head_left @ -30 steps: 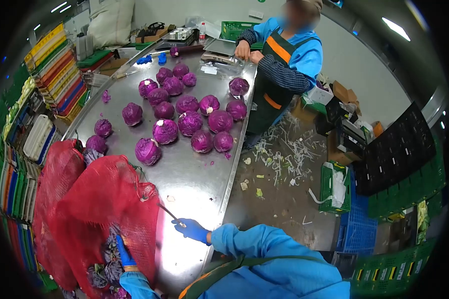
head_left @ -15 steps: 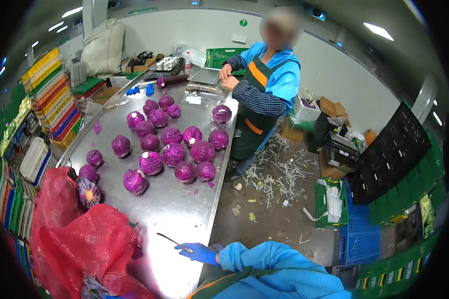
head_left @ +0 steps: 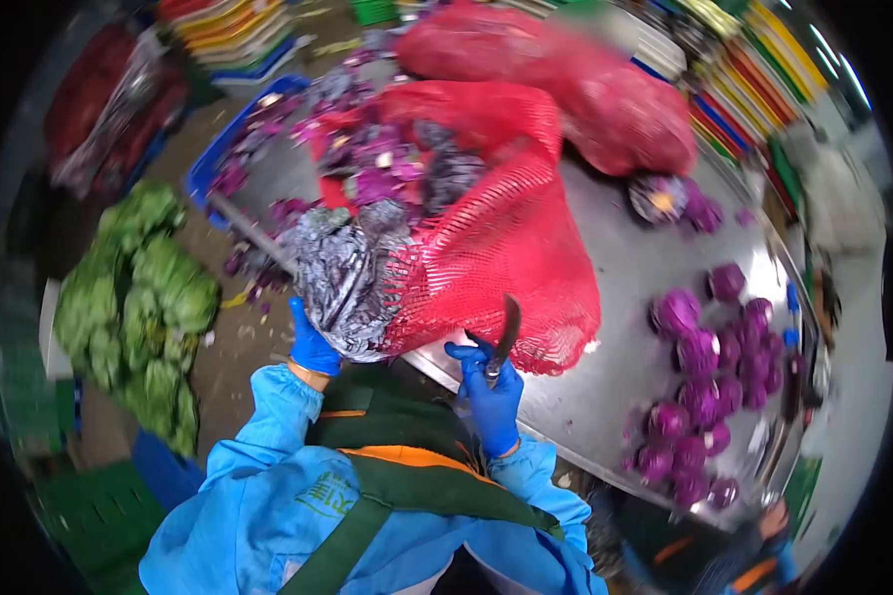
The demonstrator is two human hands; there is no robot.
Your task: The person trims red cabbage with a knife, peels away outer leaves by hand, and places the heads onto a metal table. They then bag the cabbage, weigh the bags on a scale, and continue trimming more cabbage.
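Note:
My right hand (head_left: 489,395), in a blue glove, is closed around the handle of a small curved knife (head_left: 507,337), blade pointing up. My left hand (head_left: 313,342), also gloved in blue, is at the lower left side of a red cabbage (head_left: 347,283) with dark, wrinkled outer leaves; its fingers are partly hidden behind the cabbage. The cabbage is at the mouth of a red mesh bag (head_left: 516,258), which lies on the metal table (head_left: 605,407) just beyond the knife.
Trimmed purple cabbages (head_left: 700,352) stand grouped on the right of the table. Loose purple leaves (head_left: 377,164) lie beyond the bag, near a blue crate (head_left: 230,139). More filled red bags (head_left: 625,109) lie behind. Green leaves (head_left: 139,307) are piled at left. A co-worker (head_left: 734,550) stands at lower right.
My view has swung left, from the trimmed cabbages to the red mesh bag. My left hand has come into view at the dark-leaved cabbage. The knife is still in my right hand, now blade up.

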